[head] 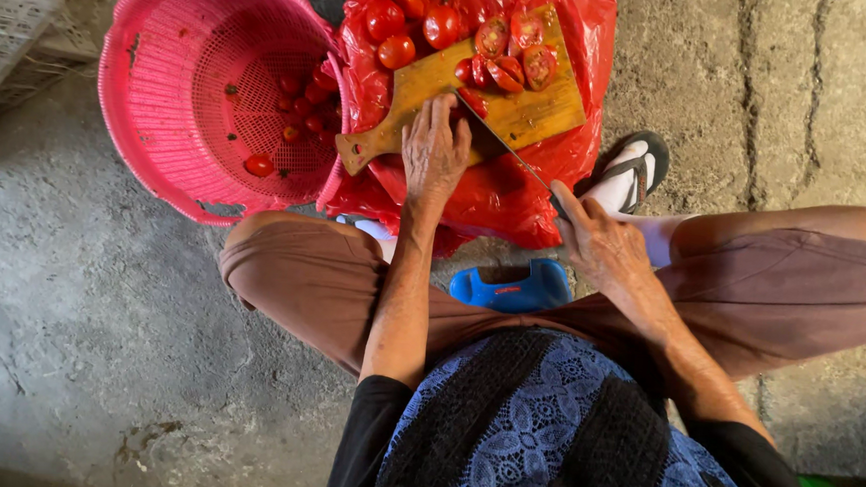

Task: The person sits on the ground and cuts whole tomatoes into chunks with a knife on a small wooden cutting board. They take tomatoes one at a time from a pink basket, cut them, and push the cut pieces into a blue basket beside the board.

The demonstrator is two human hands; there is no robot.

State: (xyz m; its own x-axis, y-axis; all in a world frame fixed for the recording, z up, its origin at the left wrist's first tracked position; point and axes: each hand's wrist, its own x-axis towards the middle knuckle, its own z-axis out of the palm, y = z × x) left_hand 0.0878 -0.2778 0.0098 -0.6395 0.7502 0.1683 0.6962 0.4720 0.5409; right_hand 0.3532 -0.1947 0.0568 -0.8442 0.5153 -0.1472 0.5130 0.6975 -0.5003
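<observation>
A wooden cutting board lies on a red plastic bag, with several halved tomatoes at its far end. My left hand presses down on the board's near part, fingers over a tomato that the blade meets. My right hand grips the handle of a knife, its blade slanting up-left across the board toward that tomato. Whole tomatoes sit on the bag beyond the board.
A pink plastic basket tilts at the left with small tomatoes inside. A white crate is at the top left. A blue object lies between my knees. My sandalled foot rests on concrete floor.
</observation>
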